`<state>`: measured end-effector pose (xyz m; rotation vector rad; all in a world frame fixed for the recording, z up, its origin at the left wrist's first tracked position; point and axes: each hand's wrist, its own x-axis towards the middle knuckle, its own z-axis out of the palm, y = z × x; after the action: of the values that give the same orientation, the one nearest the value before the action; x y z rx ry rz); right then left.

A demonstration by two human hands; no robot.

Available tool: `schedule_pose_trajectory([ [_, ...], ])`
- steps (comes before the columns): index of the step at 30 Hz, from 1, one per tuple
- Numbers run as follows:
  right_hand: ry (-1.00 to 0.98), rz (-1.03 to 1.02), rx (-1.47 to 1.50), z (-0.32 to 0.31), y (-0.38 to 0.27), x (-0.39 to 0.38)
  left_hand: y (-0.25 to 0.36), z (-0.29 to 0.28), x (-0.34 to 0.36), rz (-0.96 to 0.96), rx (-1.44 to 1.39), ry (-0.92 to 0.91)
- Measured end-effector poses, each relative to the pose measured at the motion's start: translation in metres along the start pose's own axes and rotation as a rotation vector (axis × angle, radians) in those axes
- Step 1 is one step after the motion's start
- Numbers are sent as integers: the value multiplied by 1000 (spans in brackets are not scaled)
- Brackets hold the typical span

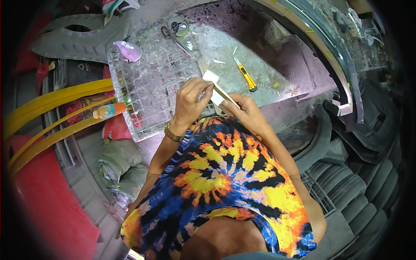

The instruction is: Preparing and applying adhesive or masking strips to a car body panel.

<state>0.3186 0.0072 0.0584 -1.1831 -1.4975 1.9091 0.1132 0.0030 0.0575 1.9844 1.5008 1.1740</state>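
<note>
My left hand (pixel 193 97) is closed, its thumb and index pinching the upper part of a white folded strip (pixel 212 76), which looks like card or tape. My right hand (pixel 238 110) grips the lower end of the same strip. Just beyond it on the worktable (pixel 147 86) lie a yellow-and-black utility knife (pixel 246 77), dark scissors (pixel 171 37) with a yellow-and-black round object (pixel 181 29) beside them, and small white scraps. A lilac spray bottle (pixel 129 50) stands at the table's left.
An orange bottle (pixel 112 110) lies at the left edge, near long yellow curved parts (pixel 52 104) and red panels (pixel 52 203). A grey panel (pixel 73 41) sits upper left, a long curved trim (pixel 323 47) at right, stacked dark parts (pixel 359 182) lower right, bags (pixel 119 160) lower left.
</note>
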Motion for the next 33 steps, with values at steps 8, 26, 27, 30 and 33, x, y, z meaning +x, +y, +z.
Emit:
schedule_pose_trajectory([
  [8,186,-229,-617,9,-6,-1,-5,13,1,25,-50,66],
  [26,266,-304,-665,14,4,-1,-8,17,-2,-25,-55,76],
  [27,266,-303,-667,15,4,0,-7,19,-2,-24,-57,77],
  [30,274,-347,-718,18,4,1,-5,26,-1,-52,-5,147],
  [33,284,-332,-789,16,3,2,-5,27,1,-34,-13,196],
])
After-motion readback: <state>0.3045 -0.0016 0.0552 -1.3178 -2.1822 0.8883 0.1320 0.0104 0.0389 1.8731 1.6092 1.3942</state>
